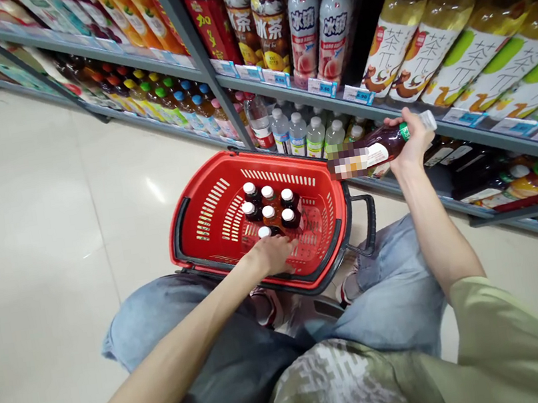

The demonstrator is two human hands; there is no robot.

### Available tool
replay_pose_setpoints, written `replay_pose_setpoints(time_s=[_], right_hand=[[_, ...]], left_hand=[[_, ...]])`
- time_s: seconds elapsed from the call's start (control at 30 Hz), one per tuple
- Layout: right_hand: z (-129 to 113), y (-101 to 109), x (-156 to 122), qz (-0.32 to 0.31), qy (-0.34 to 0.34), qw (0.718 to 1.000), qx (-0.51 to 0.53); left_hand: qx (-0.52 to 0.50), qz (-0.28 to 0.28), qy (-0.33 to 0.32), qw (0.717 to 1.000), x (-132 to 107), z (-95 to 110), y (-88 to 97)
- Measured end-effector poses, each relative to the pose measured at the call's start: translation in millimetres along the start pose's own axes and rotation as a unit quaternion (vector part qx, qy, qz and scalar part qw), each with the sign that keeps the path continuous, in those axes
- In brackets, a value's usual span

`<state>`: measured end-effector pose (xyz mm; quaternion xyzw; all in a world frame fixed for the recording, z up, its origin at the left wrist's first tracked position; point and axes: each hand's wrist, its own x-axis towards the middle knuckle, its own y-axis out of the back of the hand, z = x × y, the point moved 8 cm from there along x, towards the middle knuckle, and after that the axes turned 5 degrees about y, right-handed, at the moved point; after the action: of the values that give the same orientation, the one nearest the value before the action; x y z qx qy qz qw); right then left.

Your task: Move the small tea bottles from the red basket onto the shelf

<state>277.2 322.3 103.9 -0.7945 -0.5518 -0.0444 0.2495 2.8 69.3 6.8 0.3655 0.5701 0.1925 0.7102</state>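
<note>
One tilted, white-capped dark bottle [377, 152] clasped in the right hand [412, 141], the left hand's [277, 254] grip unclear.

Red bskt [214, 172] w/ 7 white-capped btls [269, 215] inside; grey shelving [204, 56] w/ assorted drink btls [269, 19]

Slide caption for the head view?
Right hand holding a dark bottle, left hand at the red basket of white-capped bottles.

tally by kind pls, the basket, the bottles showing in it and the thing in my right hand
Red shopping basket: 1
White-capped bottles showing in the basket: 7
Dark purple bottle in the right hand: 1
Total: 9
</note>
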Motion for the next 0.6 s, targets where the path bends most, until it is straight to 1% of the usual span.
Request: replay_pose_setpoints(time_s=[0.1, 0.17, 0.23, 0.3, 0.37, 0.43, 0.5, 0.6], right_hand=[[-9, 9, 4, 0.021, 0.037, 0.998, -0.038], [-8, 17, 9, 0.027, 0.053, 0.995, -0.08], [-1, 27, 17, 0.03, 0.053, 0.992, -0.115], [8, 40, 26, 0.032, 0.03, 0.99, -0.133], [17, 51, 32, 0.016, -0.001, 0.988, -0.155], [24, 59, 34, -0.024, -0.019, 0.98, -0.198], [28, 69, 35, -0.065, -0.017, 0.963, -0.26], [37, 98, 38, -0.072, -0.016, 0.931, -0.358]], left_hand=[[0.002, -0.008, -0.015, 1.0, -2, 6, 0.0], [0.005, -0.015, -0.023, 1.0, -4, 9, 0.0], [0.012, -0.019, -0.023, 0.999, -4, 11, 1.0], [0.018, -0.02, -0.021, 0.999, -4, 11, 2.2], [0.021, -0.02, -0.018, 0.999, -2, 9, 2.9], [0.02, -0.015, -0.016, 1.0, 0, 8, 3.4], [0.017, -0.008, -0.019, 1.0, 1, 9, 4.0], [0.013, -0.003, -0.026, 1.0, 0, 12, 4.6]])
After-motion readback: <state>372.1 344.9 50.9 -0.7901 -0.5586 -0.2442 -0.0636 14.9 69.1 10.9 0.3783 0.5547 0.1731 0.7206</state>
